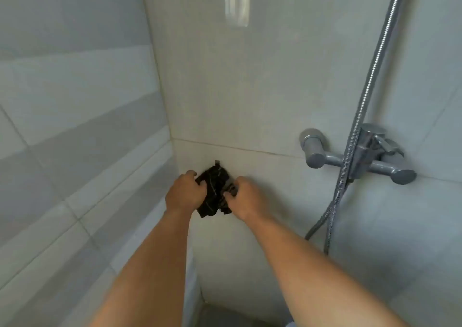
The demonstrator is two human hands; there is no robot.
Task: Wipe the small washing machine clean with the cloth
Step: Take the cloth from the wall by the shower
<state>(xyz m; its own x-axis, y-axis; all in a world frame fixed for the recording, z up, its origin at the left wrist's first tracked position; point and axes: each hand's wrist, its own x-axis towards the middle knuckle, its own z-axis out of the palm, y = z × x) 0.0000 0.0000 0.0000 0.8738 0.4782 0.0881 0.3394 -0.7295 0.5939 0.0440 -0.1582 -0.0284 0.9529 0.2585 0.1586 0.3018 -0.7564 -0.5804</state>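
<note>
Cloth in both hands at the wall hook, washing machine nowhere in sight.

Head view: I see my left hand (184,192) curled closed on the left edge of the dark cloth (215,191), and my right hand (242,198) pinching its right edge with fingers bent in. The cloth hangs bunched between them against the tiled wall (250,89), just under a small hook (217,162), and I cannot tell whether it is caught on that hook or free of it. To the right sit the shower mixer (360,155) and its hose (370,81), well apart from my hands. The washing machine is out of frame, so I judge the wiping itself lies wholly or largely ahead; at this point only the cloth is in hand.
</note>
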